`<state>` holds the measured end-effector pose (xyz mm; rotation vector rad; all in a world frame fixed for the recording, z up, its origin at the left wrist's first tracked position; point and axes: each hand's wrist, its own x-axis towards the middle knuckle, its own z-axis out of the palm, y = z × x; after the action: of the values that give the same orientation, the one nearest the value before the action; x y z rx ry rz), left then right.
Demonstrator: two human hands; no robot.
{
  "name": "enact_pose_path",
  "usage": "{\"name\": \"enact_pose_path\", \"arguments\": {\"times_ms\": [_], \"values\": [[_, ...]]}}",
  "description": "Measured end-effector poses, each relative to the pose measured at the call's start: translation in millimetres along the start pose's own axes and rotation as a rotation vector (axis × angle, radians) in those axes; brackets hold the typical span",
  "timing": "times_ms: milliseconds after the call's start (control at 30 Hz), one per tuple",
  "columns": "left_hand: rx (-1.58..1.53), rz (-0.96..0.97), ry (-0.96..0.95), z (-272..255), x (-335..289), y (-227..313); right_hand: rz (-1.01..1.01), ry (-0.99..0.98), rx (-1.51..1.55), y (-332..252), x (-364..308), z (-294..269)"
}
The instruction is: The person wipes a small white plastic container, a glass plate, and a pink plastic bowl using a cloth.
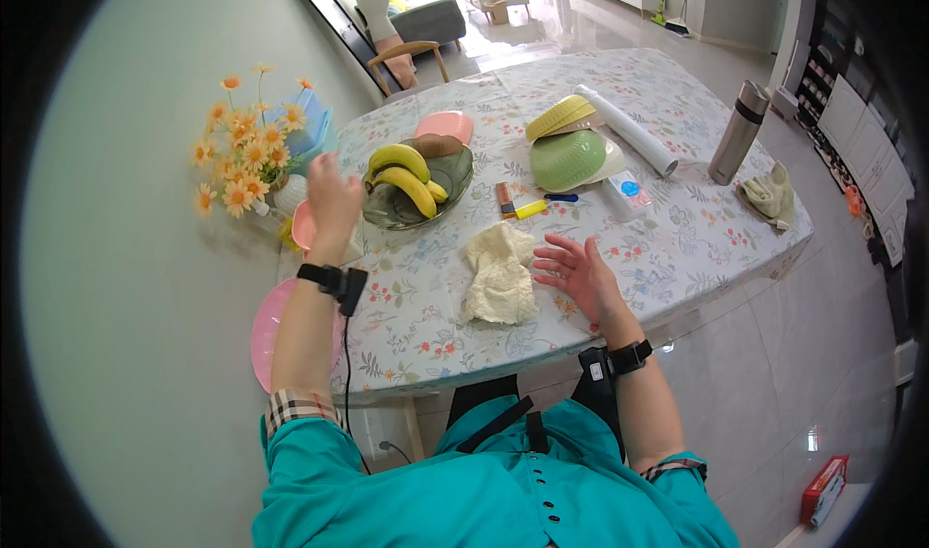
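My left hand (335,197) is raised over the left side of the table, its fingers curled and partly blurred. Beneath its wrist is a pink container (303,226), largely covered by my arm. Just right of that hand, bananas (404,173) and a brown item (437,145) rest on a dark green glass plate (455,172). My right hand (584,275) hovers with fingers apart and nothing in it. Beside its fingertips a crumpled cream cloth (500,275) lies on the floral tablecloth (416,325).
Farther back are a pink box (445,126), yellow and green baskets (568,158), a white roll (629,130) and a white packet (627,196). A steel thermos (739,134) and greenish cloth (769,197) stand right. Daisies (247,156) and a pink basin (271,335) are left.
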<state>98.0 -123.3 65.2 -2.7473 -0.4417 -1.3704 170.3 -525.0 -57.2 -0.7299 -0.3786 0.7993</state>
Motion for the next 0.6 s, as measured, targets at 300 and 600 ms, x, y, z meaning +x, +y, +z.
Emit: {"name": "enact_pose_path", "arguments": {"times_ms": [300,600], "values": [[-0.144,0.109,-0.560,88,35,148,-0.021,0.022,0.043,5,1,-7],[0.035,-0.172,-1.026,198,120,123,-0.058,-0.064,-0.002,15,3,-20]]}}
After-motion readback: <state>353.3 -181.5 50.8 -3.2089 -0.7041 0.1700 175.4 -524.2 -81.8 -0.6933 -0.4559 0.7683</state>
